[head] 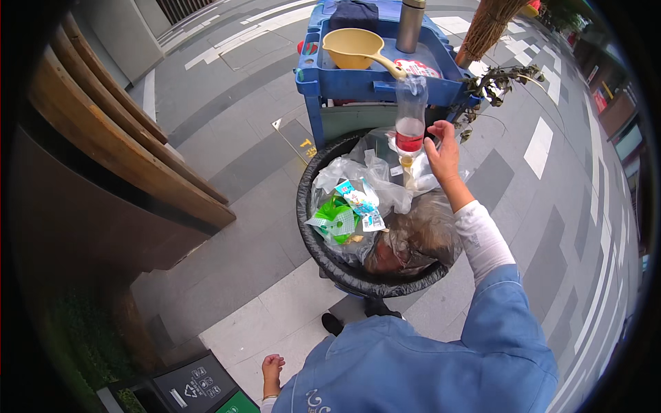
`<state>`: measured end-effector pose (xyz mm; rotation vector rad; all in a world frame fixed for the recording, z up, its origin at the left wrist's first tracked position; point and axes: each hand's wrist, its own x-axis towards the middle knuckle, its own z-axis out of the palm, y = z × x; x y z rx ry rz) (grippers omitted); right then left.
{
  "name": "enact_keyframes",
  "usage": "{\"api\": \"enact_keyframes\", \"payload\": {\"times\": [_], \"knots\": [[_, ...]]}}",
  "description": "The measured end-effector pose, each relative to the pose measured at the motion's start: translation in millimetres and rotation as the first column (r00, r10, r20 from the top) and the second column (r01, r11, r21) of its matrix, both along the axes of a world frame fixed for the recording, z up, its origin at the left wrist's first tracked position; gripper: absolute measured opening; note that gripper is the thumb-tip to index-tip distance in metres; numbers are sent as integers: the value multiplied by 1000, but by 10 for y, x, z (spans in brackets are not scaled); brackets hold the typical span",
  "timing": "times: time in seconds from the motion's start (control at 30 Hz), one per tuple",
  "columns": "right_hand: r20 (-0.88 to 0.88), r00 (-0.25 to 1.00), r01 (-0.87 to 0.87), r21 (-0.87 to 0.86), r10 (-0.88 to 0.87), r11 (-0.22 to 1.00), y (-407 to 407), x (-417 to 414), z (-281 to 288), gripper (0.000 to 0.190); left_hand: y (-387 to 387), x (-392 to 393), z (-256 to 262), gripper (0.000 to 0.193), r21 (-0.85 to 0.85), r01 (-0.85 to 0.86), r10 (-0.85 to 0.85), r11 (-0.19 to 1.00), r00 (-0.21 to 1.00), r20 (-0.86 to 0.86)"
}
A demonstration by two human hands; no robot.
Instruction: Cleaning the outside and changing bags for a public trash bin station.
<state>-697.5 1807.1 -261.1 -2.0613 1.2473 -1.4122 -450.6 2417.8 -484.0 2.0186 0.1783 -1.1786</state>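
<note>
My right hand (pixel 444 155) reaches over the round bin, thumb and fingers spread in a curved shape. Right beside its fingertips is a clear plastic bottle (pixel 411 116) with a red label, neck down above the bin; whether the fingers touch it I cannot tell. Under the bottle, the bin (pixel 310 248), lined with a black bag, holds clear plastic bags (pixel 338 173), a green plastic wrapper (pixel 333 219), a blue and white packet (pixel 359 199) and a brown-filled bag (pixel 418 232). My left hand (pixel 272 369) hangs low at my side, fingers loosely curled, nothing visible in it.
Behind the bin stands a blue cart (pixel 310 88) with a yellow dipper (pixel 356 46), a metal flask (pixel 411 26) and dark cloth (pixel 354 14). A twig broom (pixel 485 31) and dry leafy branch (pixel 498 85) are at its right. Wooden slats (pixel 129 139) curve along the left.
</note>
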Motion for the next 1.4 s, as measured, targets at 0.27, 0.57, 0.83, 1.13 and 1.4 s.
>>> {"api": "enact_keyframes", "payload": {"times": [0.27, 0.57, 0.83, 1.13, 1.4], "knots": [[-440, 870, -105, 273, 221, 956, 458, -676, 32, 51, -1033, 283, 5, 17, -99, 211, -211, 973, 977, 3], [-334, 942, -18, 35, 28, 999, 323, -268, -131, 44, -2376, -130, 801, 22, -569, 457, -375, 684, 889, 263], [-733, 606, -241, 201, 309, 950, -284, -73, -657, 18, -752, -319, 431, 12, -136, -179, 198, 974, 969, 149], [-931, 164, -452, 222, 325, 864, -67, 413, -1145, 31, 474, -734, -498, 21, -121, -181, 191, 976, 979, 78], [-534, 829, -243, -75, 167, 967, 327, -404, 609, 28, -326, -392, -160, 7, -115, -77, 82, 990, 996, 39]]}}
